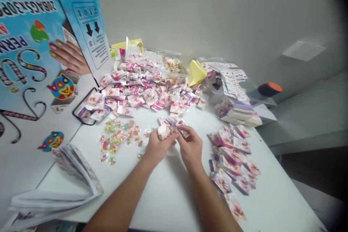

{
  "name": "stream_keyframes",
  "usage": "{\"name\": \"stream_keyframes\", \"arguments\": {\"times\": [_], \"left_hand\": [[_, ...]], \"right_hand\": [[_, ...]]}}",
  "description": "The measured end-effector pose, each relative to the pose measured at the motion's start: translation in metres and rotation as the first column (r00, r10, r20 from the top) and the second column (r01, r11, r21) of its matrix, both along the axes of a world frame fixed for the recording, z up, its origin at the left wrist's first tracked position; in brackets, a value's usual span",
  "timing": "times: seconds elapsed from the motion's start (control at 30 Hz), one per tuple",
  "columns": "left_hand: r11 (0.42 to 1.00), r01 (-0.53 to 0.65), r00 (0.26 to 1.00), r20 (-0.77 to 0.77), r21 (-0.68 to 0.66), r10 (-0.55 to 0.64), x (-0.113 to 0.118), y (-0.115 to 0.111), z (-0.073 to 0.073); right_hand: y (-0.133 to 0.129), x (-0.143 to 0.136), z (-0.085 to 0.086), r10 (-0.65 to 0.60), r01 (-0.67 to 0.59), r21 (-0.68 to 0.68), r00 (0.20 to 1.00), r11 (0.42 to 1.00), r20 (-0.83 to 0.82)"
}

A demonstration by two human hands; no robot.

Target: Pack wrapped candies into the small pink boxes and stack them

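My left hand (159, 145) is closed around a small printed carton (163, 132), whose white open end faces up. Close against it, my right hand (191, 144) has its thumb and fingers pinched together. A speck of bright colour shows between the fingertips, too small to name. Just beyond my hands lie a few printed cartons (172, 119), partly hidden by my fingers. To the left are clear little packets of colourful pieces (119, 136) spread on the white table (168, 199).
Behind is a heap of small cartons (149, 92), with a clear tray (172, 65) of colourful packets. Flat-lying boxes (232, 156) form rows at right, below a clear bag (236, 110). A large printed box (32, 61) stands left, near folded bags (78, 174).
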State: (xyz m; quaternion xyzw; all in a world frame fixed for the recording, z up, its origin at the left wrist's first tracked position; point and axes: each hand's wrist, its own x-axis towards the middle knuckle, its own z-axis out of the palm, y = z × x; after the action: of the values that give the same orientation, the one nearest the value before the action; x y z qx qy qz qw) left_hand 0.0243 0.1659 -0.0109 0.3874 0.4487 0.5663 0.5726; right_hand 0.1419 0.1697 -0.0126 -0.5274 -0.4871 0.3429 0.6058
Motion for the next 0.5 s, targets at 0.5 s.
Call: {"name": "stream_keyframes", "arguments": {"times": [0.5], "left_hand": [[0.973, -0.009, 0.994, -0.108, -0.232, -0.017, -0.002, 0.013, -0.003]], "right_hand": [[0.009, 0.01, -0.019, 0.218, -0.249, -0.248, 0.965, 0.936, -0.146]]}}
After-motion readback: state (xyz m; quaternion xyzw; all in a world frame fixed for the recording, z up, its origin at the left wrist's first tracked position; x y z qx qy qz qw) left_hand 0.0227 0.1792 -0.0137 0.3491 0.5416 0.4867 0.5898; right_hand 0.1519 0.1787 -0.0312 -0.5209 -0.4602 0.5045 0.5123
